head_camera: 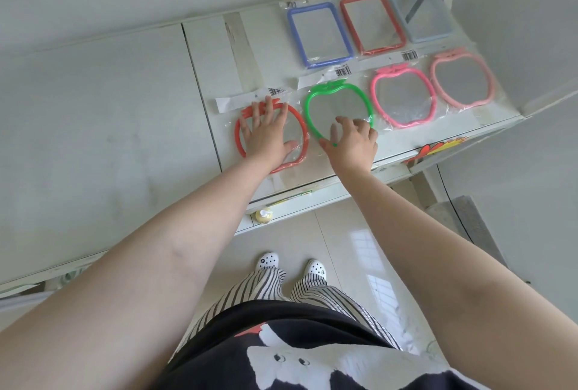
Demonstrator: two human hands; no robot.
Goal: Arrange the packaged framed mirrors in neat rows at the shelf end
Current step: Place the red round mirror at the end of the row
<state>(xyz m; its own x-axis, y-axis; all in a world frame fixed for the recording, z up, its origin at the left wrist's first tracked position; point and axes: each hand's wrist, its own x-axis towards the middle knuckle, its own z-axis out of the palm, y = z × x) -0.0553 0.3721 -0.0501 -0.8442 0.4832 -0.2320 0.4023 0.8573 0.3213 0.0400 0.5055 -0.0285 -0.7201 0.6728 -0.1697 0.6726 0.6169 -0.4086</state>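
Note:
Packaged mirrors lie flat in two rows on the white shelf (212, 54). The back row holds a blue rectangular mirror (319, 34), a red rectangular mirror (372, 23) and a pale grey-blue one (420, 14). The front row holds apple-shaped mirrors: red-orange (300, 126), green (339, 105), pink (403, 97) and light pink (461, 78). My left hand (266, 136) lies flat with spread fingers on the red-orange apple mirror. My right hand (352, 142) rests on the green apple mirror's near edge, fingers bent on its frame and wrapper.
The shelf's right end (519, 111) stops beside a white wall. A lower shelf edge carries colourful stickers (434, 147) and a small yellow bottle (263, 216). Below are a glossy tiled floor (344, 249) and my feet in white clogs.

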